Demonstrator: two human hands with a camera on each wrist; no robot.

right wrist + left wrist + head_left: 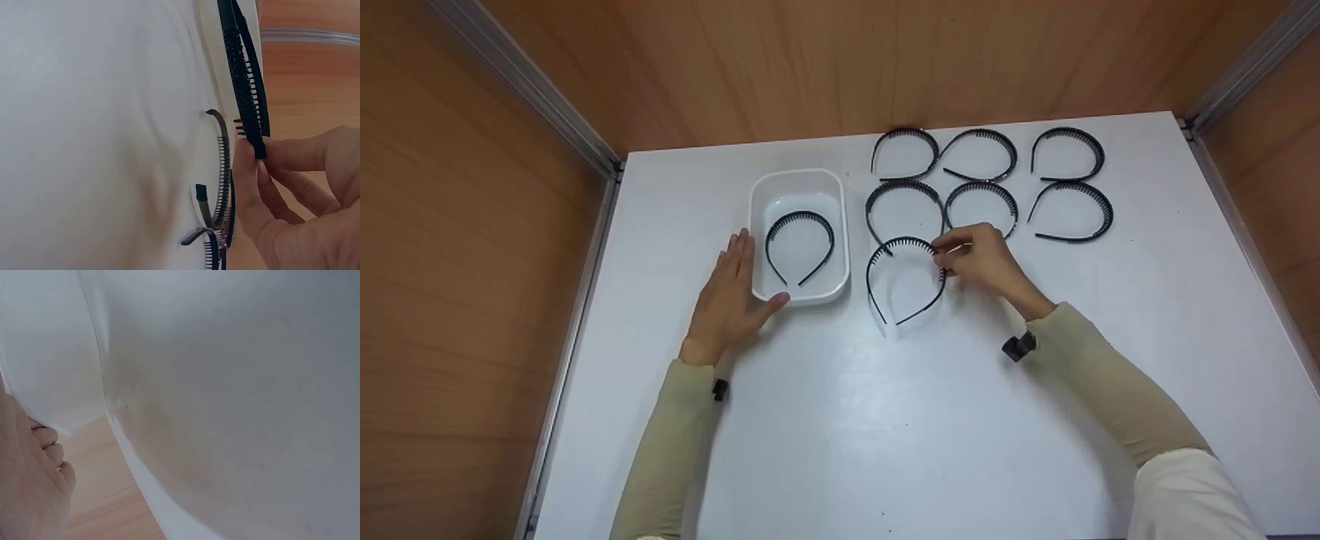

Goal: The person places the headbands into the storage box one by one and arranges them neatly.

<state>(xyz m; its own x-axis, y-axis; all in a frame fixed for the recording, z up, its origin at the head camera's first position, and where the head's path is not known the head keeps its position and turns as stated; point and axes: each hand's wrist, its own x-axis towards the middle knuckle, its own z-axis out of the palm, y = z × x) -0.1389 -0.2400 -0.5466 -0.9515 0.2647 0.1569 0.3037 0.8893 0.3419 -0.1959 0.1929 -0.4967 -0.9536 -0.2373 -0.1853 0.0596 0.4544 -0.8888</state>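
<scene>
The right hand (986,259) pinches a black headband (906,241), its fingers partly hiding it and, just beyond, a second headband (982,185). The left hand (724,300), fingers straight, touches a white tray (846,232).

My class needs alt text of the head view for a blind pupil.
A person's right hand pinches a black toothed headband over a white table, while the left hand touches a white container holding another headband; six more headbands lie in two rows toward the back.
</scene>
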